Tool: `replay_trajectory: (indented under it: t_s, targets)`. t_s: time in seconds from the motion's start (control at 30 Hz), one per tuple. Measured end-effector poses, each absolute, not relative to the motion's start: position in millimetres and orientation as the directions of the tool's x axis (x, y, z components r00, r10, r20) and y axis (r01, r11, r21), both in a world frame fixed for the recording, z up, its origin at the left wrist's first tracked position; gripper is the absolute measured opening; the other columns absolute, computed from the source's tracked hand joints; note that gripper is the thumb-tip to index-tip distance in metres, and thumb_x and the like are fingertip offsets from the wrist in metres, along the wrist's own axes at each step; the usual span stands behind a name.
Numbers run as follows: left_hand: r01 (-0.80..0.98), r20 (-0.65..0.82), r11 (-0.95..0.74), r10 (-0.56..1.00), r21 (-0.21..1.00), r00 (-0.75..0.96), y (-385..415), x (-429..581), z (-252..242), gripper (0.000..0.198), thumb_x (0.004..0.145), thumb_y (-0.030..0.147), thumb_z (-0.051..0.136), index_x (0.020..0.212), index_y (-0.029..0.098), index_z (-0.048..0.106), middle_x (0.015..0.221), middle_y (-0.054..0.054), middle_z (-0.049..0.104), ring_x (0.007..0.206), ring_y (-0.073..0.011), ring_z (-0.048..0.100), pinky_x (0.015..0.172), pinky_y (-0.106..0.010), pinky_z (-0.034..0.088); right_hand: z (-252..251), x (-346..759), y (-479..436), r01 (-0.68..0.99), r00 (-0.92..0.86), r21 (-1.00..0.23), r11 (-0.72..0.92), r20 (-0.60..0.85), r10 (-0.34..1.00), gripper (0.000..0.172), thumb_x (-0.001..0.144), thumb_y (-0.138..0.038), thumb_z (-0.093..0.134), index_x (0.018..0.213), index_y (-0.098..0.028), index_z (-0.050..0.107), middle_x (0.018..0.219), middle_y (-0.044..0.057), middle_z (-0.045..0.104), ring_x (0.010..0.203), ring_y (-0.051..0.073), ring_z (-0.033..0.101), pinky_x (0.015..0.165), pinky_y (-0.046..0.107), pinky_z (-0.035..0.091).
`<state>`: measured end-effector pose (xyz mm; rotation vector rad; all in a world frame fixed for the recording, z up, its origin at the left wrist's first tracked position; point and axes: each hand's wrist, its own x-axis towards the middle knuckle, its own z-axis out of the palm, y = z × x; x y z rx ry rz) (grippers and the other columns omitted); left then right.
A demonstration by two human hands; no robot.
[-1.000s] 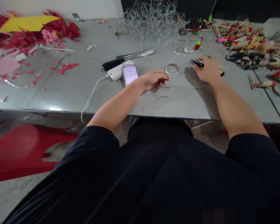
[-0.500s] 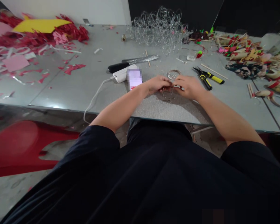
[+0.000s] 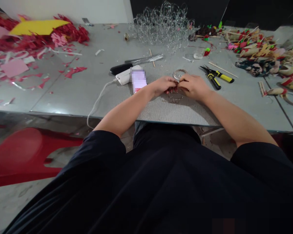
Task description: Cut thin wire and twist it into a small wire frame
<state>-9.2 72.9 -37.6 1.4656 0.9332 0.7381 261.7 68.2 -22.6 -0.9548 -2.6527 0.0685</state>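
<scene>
Above the table in front of me, my left hand (image 3: 164,84) and my right hand (image 3: 193,85) meet, fingertips pinched together. Both are closed on a thin bent wire (image 3: 177,98), whose loop hangs just below the fingers. The fingers hide where the wire is gripped. Right behind the hands lies a round ring-shaped piece (image 3: 180,72), partly covered by the right hand. A pair of yellow-and-black pliers (image 3: 216,78) rests to the right of my right hand, jaws pointing away. Left of my left hand is a phone (image 3: 138,79) with a lit screen.
A white power bank (image 3: 123,76) with a cable sits beside a black-handled tool (image 3: 122,68). Tangled silver wire (image 3: 162,27) is heaped at the back. Red and pink scraps (image 3: 14,66) cover the left; small crafts (image 3: 256,53) crowd the right. A red stool (image 3: 19,149) stands lower left.
The view has shifted slightly, so the table items sit a little higher and further left. My right hand has turned and its fingers have closed in nearer to the left hand's.
</scene>
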Motion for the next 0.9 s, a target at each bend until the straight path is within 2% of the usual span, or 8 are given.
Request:
replay_trajectory:
  t_s: [0.13, 0.2, 0.27, 0.33, 0.47, 0.63, 0.8, 0.9]
  targets:
    - [0.037, -0.081, 0.072, 0.889, 0.997, 0.450, 67.1, -8.5, -33.6, 0.036, 0.122, 0.050, 0.075, 0.106, 0.022, 0.091, 0.105, -0.013, 0.090, 0.076, -0.0184, 0.073, 0.064, -0.031, 0.047, -21.6, 265.0, 69.4, 0.648, -0.642, -0.227, 0.727, 0.350, 0.682, 0.046, 0.132, -0.056, 0.048, 0.130, -0.036, 0.088, 0.148, 0.012, 0.087, 0.138, 0.039, 0.076, 0.128, 0.063, 0.059]
    - [-0.001, -0.087, 0.098, 0.886, 0.995, 0.455, 64.1, -9.5, -30.8, 0.042, 0.123, 0.061, 0.074, 0.117, 0.022, 0.090, 0.118, -0.016, 0.092, 0.083, -0.0208, 0.079, 0.069, -0.031, 0.054, -22.2, 268.5, 71.1, 0.692, -0.575, -0.255, 0.675, 0.371, 0.730, 0.047, 0.131, -0.060, 0.048, 0.137, -0.037, 0.089, 0.147, 0.013, 0.088, 0.142, 0.041, 0.078, 0.130, 0.065, 0.060]
    - [-0.032, -0.056, 0.080, 0.887, 0.996, 0.458, 61.3, -10.0, -28.1, 0.043, 0.120, 0.064, 0.078, 0.125, 0.022, 0.088, 0.131, -0.017, 0.092, 0.092, -0.0235, 0.084, 0.077, -0.033, 0.061, -22.3, 271.4, 72.9, 0.750, -0.491, -0.270, 0.604, 0.385, 0.782, 0.049, 0.130, -0.064, 0.049, 0.143, -0.039, 0.089, 0.146, 0.014, 0.088, 0.144, 0.044, 0.080, 0.129, 0.068, 0.062]
    - [-0.049, 0.005, 0.018, 0.896, 0.999, 0.445, 59.1, -8.5, -26.7, 0.039, 0.116, 0.059, 0.086, 0.131, 0.023, 0.087, 0.137, -0.017, 0.091, 0.101, -0.0252, 0.087, 0.088, -0.035, 0.066, -21.3, 272.9, 74.0, 0.794, -0.424, -0.279, 0.540, 0.381, 0.821, 0.054, 0.129, -0.070, 0.048, 0.147, -0.040, 0.089, 0.145, 0.014, 0.089, 0.142, 0.046, 0.082, 0.127, 0.072, 0.064]
    - [-0.014, 0.117, -0.120, 0.923, 0.993, 0.367, 58.7, 1.3, -30.4, 0.037, 0.102, 0.031, 0.102, 0.133, 0.022, 0.084, 0.134, -0.012, 0.089, 0.107, -0.0220, 0.085, 0.102, -0.038, 0.067, -18.1, 272.2, 73.6, 0.832, -0.354, -0.291, 0.471, 0.375, 0.857, 0.064, 0.128, -0.079, 0.044, 0.150, -0.040, 0.091, 0.144, 0.014, 0.092, 0.141, 0.048, 0.083, 0.127, 0.077, 0.066]
    - [-0.002, 0.136, -0.141, 0.950, 0.990, 0.283, 63.9, 11.8, -40.4, 0.029, 0.103, 0.011, 0.099, 0.124, 0.019, 0.081, 0.113, -0.007, 0.088, 0.100, -0.0190, 0.082, 0.106, -0.039, 0.065, -22.2, 269.1, 74.4, 0.843, -0.327, -0.298, 0.448, 0.376, 0.867, 0.064, 0.126, -0.078, 0.048, 0.149, -0.037, 0.092, 0.144, 0.016, 0.093, 0.141, 0.048, 0.084, 0.130, 0.076, 0.065]
    - [0.015, 0.173, -0.183, 0.948, 0.983, 0.267, 66.9, 13.7, -45.0, 0.025, 0.103, 0.005, 0.095, 0.115, 0.021, 0.081, 0.103, -0.004, 0.086, 0.099, -0.0192, 0.083, 0.110, -0.041, 0.068, -28.5, 266.6, 78.5, 0.826, -0.327, -0.326, 0.460, 0.387, 0.862, 0.061, 0.125, -0.076, 0.053, 0.142, -0.033, 0.093, 0.139, 0.015, 0.094, 0.134, 0.046, 0.087, 0.125, 0.072, 0.067]
    - [0.033, 0.178, -0.192, 0.951, 0.981, 0.254, 68.3, 14.1, -46.4, 0.024, 0.104, 0.004, 0.094, 0.113, 0.021, 0.080, 0.100, -0.003, 0.085, 0.098, -0.0188, 0.083, 0.111, -0.040, 0.069, -24.5, 262.6, 74.9, 0.810, -0.340, -0.350, 0.471, 0.375, 0.862, 0.064, 0.124, -0.075, 0.051, 0.147, -0.033, 0.093, 0.138, 0.016, 0.095, 0.130, 0.045, 0.088, 0.123, 0.072, 0.069]
